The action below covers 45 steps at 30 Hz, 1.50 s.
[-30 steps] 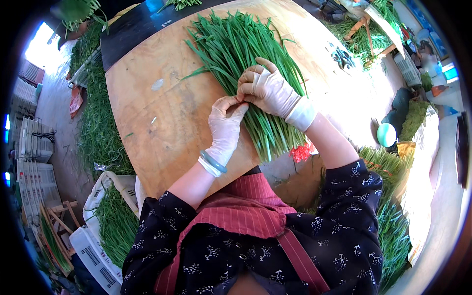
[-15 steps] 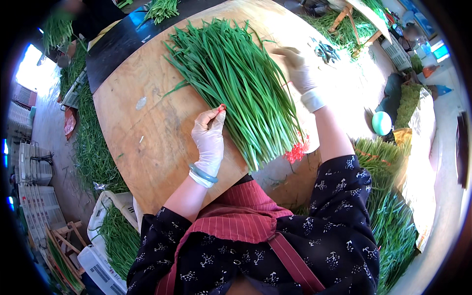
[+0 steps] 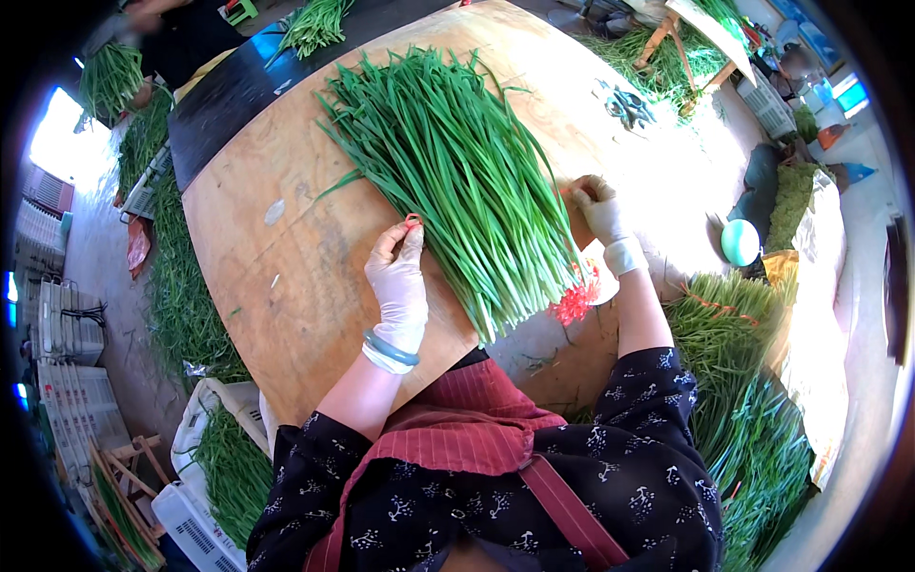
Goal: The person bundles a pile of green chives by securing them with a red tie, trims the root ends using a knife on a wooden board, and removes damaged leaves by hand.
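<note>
- Counter [image 3: 253, 238]: pale bare wood, rounded far side, in front of the person; carries the work.
- Heap of green stalks [image 3: 181, 296]: lies low along the counter's left side.
- Bundle of green stalks [image 3: 457, 191]: flat on the counter, slanting from upper left to lower right; leafy tips on the far side, pale ends at the near edge.
- Left grip [image 3: 396, 286]: white-gloved, at the bundle's left edge; thumb and forefinger pinched on a red loop.
- Right grip [image 3: 605, 214]: white-gloved, just beside the bundle's right edge; fingers curled toward the thumb. Cannot tell whether anything is held.
- Scissors [image 3: 625, 107]: dark, on the counter's far right; outline partly lost in glare.
- Cluster of red strands [image 3: 576, 299]: beside the pale ends, on their right.
- Bangle [image 3: 391, 347]: grey-blue, around the left wrist.
- Red loop [image 3: 413, 220]: small, upright at the left fingertips.
</note>
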Tool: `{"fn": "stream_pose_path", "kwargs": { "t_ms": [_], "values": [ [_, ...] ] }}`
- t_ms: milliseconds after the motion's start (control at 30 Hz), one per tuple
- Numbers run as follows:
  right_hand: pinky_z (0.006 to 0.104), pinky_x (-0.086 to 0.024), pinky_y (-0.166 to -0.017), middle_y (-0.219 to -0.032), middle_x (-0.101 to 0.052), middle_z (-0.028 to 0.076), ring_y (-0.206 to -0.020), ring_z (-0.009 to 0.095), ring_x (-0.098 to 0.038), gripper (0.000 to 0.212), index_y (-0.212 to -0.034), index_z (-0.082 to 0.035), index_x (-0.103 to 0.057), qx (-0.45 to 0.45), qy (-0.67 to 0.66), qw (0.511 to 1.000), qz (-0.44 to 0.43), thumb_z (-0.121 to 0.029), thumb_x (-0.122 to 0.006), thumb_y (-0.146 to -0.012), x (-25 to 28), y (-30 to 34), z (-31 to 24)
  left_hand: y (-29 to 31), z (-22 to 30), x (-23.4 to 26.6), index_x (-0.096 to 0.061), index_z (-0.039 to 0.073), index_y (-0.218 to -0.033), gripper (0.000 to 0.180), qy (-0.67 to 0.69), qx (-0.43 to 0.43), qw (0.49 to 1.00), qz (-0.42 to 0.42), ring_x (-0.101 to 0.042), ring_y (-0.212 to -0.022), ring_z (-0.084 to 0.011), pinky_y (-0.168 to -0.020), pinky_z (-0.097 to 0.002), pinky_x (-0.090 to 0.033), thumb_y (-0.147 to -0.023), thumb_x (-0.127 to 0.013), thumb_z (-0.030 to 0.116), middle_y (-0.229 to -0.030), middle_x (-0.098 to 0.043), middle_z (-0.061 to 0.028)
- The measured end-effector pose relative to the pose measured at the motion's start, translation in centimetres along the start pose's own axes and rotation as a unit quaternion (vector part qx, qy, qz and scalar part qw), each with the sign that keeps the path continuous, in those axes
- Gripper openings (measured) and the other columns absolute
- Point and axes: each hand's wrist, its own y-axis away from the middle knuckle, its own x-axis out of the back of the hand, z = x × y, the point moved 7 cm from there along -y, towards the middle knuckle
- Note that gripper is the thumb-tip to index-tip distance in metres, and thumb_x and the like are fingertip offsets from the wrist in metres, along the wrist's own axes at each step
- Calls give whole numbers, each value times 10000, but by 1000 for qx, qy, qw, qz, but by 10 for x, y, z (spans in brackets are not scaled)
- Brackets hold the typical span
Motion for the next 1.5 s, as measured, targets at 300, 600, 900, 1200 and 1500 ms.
{"fn": "stream_pose_path", "kwargs": {
  "t_ms": [300,600,900,1200,1500],
  "values": [
    [246,-492,-565,-758,-642,94,-616,142,-602,182,-923,25,-620,-231,-278,932,-22,-99,-632,-790,-33,6,-3,2,2,-1,-621,8,-892,94,14,-4,1000,-1,-548,-762,-86,-702,-209,-464,-799,-607,7,-870,-604,-33],
    [250,-474,-568,-715,-641,98,-599,137,-587,165,-838,23,-636,-242,-143,959,21,-136,-636,-794,-20,18,-22,3,1,4,-621,14,-897,94,-6,33,999,17,-551,-742,-95,-699,-221,-471,-807,-606,34,-860,-601,-32],
    [240,-470,-597,-714,-625,62,-613,124,-564,84,-832,-1,-638,-138,-210,964,-86,-77,-621,-801,-29,9,-46,5,9,1,-611,4,-899,97,60,69,995,26,-539,-726,-91,-685,-228,-458,-823,-594,62,-813,-585,-15],
    [353,-449,-551,-699,-556,72,-644,286,-563,103,-774,-77,-582,394,80,903,-153,-147,-638,-724,-88,53,-203,-30,51,33,-582,9,-781,81,-125,-44,991,-4,-445,-601,-46,-541,-193,-377,-819,-602,77,-683,-540,16],
    [428,-280,-1023,-1166,-518,100,-1146,239,-453,113,-759,-64,-536,616,72,768,-159,-157,-512,-700,-188,144,-265,-46,100,110,-576,-1,-775,68,-395,-181,901,-4,-498,-602,-115,-573,-260,-415,-795,-597,60,-657,-565,-67]
  ]
}}
